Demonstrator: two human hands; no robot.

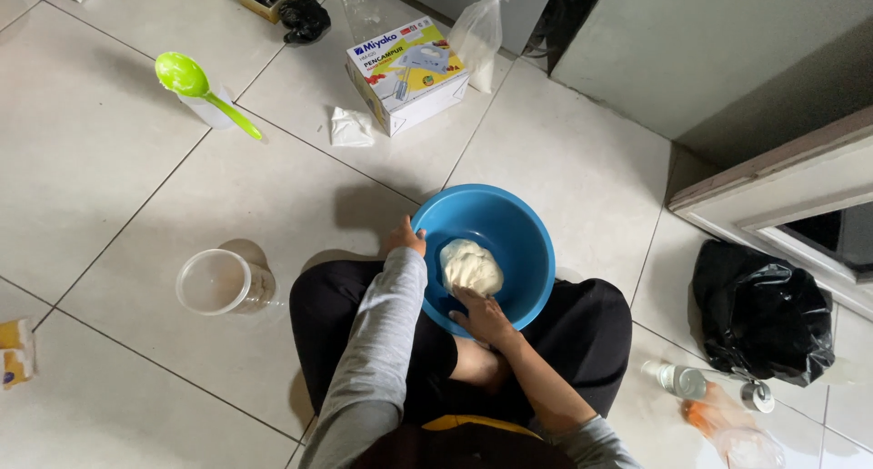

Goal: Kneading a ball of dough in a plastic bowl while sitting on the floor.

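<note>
A blue plastic bowl (pixel 514 228) sits on the tiled floor between my knees. A pale lump of dough (pixel 470 266) lies inside it. My left hand (pixel 406 238) grips the bowl's left rim, grey sleeve down to the wrist. My right hand (pixel 482 316) rests inside the bowl at its near side, fingertips against the dough's lower edge. I sit cross-legged in black trousers.
A clear plastic tub (pixel 215 282) stands at my left. A green ladle (pixel 193 81) rests on a white cup farther off. A hand-mixer box (pixel 406 74), a crumpled white bag (pixel 350 128), a black bag (pixel 759 312) and a small bottle (pixel 684 380) lie around.
</note>
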